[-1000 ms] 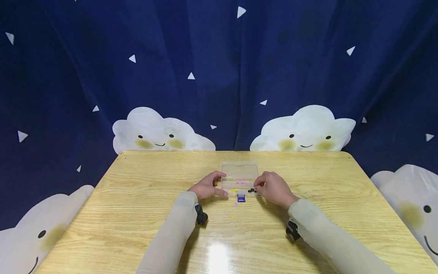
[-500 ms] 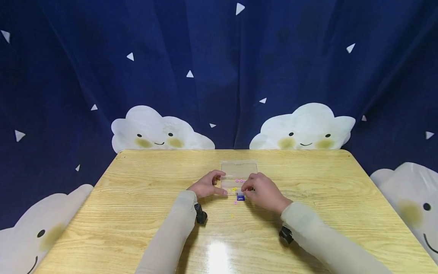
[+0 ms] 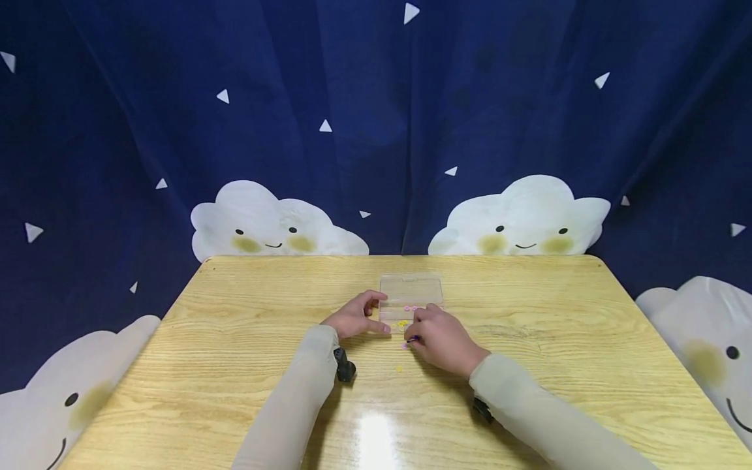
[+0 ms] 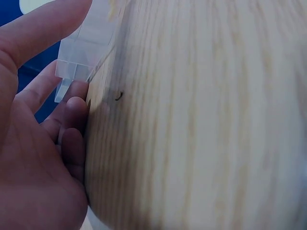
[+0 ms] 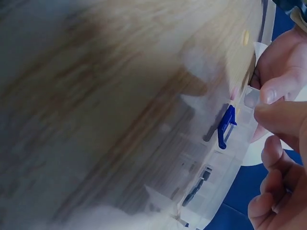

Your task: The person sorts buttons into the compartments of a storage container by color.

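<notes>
A clear plastic box lies on the wooden table with its lid raised at the back. My left hand holds its left end, thumb at the front and fingers behind. Small yellow pieces and pink rings are inside; dark pieces show in another compartment in the right wrist view. A blue plastic piece stands at the box's front wall. My right hand is over the box's front right, thumb and index finger near the blue piece; whether they pinch anything is hidden.
One loose yellow piece and a pink piece lie on the table in front of the box. A dark blue curtain with white clouds hangs behind the table.
My right hand has moved left and nearer me, from the dark pieces at the box's right end to the blue piece, which it now mostly covers. The left hand stays put.
</notes>
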### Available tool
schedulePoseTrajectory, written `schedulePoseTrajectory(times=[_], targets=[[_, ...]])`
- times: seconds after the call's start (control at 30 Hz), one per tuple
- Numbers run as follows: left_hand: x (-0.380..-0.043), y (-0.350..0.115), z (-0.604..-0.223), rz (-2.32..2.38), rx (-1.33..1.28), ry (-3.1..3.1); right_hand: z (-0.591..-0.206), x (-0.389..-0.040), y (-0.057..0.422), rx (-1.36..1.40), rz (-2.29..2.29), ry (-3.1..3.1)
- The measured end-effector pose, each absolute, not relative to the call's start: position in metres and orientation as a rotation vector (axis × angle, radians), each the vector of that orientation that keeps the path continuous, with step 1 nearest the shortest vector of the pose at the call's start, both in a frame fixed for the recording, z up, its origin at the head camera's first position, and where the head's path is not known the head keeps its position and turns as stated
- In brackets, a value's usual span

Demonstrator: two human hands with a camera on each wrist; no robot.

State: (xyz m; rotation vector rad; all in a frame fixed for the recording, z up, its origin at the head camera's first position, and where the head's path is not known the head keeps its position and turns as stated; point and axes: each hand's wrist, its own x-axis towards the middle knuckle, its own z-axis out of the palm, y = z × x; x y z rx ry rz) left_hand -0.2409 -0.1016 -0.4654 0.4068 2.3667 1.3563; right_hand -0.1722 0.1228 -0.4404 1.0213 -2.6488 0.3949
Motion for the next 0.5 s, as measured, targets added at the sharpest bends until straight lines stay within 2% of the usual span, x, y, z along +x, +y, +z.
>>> schedulePoseTrajectory(times=[0.5], targets=[[-0.24, -0.103, -0.465, 1.335, 0.391, 2.384, -0.452, -0.176, 0.112, 1.03, 0.222, -2.61]])
